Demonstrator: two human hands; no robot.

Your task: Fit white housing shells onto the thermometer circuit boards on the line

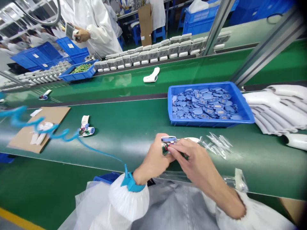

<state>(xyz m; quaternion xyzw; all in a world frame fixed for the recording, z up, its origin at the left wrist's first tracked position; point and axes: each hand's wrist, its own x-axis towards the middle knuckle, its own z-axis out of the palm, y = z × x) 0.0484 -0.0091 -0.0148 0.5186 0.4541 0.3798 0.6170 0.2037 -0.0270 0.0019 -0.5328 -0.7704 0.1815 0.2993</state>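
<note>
My left hand [156, 157] is closed around an opened white gun-shaped device [169, 139], which looks like an infrared thermometer. Inside its housing show a green circuit board, red wires and a blue part. My right hand [195, 159] bends over it, thumb and fingers pinched together at the red wires; what lies between the fingertips is hidden. The white end of the device sticks out past my right knuckles. A blue wrist strap [132, 182] with a coiled cord circles my left wrist. Small clear plastic pieces [217, 144] lie just right of my right hand.
Ahead stands a blue bin [211, 123] of blue plastic parts, with white housings [278, 108] stacked beside it. Left lie another opened device [86, 129] and cardboard [20, 137]. A white device [152, 76] sits on the green conveyor [115, 86]. A co-worker [96, 28] stands beyond.
</note>
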